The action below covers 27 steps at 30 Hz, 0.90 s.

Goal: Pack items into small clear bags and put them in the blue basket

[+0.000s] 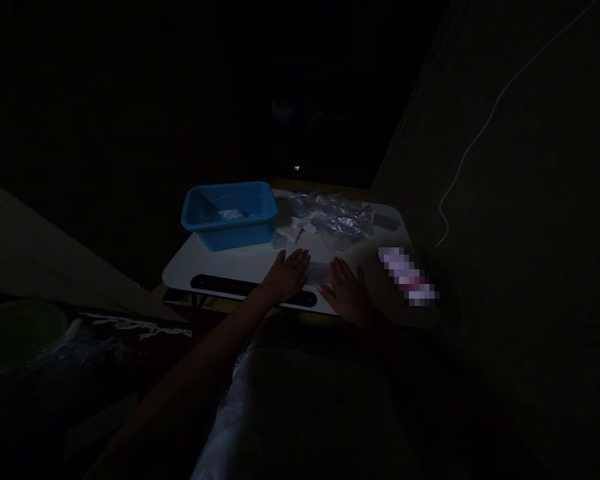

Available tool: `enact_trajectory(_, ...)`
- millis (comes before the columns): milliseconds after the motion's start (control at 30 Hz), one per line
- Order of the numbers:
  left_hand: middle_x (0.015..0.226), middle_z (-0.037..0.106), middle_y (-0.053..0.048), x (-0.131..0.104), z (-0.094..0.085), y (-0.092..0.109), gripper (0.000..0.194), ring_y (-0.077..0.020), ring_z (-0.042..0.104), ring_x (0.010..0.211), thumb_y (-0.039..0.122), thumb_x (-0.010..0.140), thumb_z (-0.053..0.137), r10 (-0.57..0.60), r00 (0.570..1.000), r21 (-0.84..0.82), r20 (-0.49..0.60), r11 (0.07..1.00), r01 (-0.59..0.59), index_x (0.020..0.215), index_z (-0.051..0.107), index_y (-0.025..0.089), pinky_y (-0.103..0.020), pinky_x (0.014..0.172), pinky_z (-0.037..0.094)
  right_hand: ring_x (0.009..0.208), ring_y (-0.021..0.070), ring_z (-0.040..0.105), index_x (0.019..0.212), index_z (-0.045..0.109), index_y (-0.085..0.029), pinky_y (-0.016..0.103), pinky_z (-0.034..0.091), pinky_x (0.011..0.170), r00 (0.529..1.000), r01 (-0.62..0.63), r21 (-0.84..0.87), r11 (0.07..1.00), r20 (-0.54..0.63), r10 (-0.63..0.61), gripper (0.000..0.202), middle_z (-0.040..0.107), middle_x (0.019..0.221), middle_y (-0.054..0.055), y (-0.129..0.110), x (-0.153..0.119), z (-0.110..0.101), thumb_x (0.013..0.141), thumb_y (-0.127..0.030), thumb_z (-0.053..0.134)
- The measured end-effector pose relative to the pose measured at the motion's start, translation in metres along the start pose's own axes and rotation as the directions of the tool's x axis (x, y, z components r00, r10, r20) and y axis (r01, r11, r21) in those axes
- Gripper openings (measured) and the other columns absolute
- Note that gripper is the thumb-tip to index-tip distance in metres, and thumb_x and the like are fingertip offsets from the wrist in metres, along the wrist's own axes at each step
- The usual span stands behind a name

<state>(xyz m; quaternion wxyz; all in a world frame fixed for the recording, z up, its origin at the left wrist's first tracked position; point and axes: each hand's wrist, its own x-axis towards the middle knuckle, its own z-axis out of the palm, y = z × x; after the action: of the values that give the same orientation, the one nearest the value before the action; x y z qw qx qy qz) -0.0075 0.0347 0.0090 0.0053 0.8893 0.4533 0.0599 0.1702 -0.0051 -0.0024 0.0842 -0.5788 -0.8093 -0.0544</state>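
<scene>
Both hands lie flat near the front edge of a small white table [250, 257]. Between them is a clear plastic piece [319, 274], perhaps a bag, with the fingertips at its two sides. My left hand [287, 275] is spread palm down at its left end. My right hand [349, 290] rests palm down at its right end, fingers stretched and thumb apart. Just beyond them sit a small pale packet [287, 233] and a heap of crumpled clear plastic bags [343, 220].
A blue basin [237, 233] with something white inside stands at the table's back left. A dark slot [225, 285] runs along the front edge. A white cable [485, 123] hangs on the right. A green round object [20, 333] is at lower left.
</scene>
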Motion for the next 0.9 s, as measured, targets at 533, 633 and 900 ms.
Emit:
enact_trajectory(533,0.140,0.027,-0.019,0.022,-0.030,0.070,0.057,-0.0244,0.018,0.132,0.040,0.090,0.020,0.077,0.997,-0.181,0.024,0.981,-0.071,0.133,0.028,0.002,-0.038,0.106,0.019,0.131,0.0299,0.017,0.137,0.024,-0.018,0.055,0.009,0.102,0.998,0.029,-0.019,0.999,0.053,-0.028,0.066,0.027,0.142,0.013,0.000,-0.001,-0.001,0.081,-0.050,0.037)
enact_trajectory(633,0.141,0.020,-0.022,0.023,-0.019,0.084,0.064,-0.0257,0.012,0.133,0.044,0.090,0.016,0.050,0.998,-0.222,0.043,0.974,-0.040,0.133,0.024,-0.002,-0.037,0.106,0.018,0.131,0.0296,0.018,0.138,0.023,-0.021,0.053,0.006,0.104,0.995,0.053,-0.030,0.998,0.083,-0.050,0.067,0.029,0.142,0.011,0.003,-0.003,0.002,0.079,-0.048,0.040)
enact_trajectory(900,0.142,0.020,-0.019,0.018,0.009,0.067,0.065,-0.0254,0.012,0.133,0.046,0.090,0.008,-0.074,0.994,-0.202,0.081,0.975,0.089,0.136,0.018,0.002,-0.042,0.106,0.017,0.131,0.0278,0.019,0.137,0.025,-0.013,0.052,0.013,0.103,0.997,0.022,-0.044,0.999,0.081,-0.018,0.063,0.027,0.142,0.015,-0.001,-0.001,-0.006,0.082,-0.041,0.036)
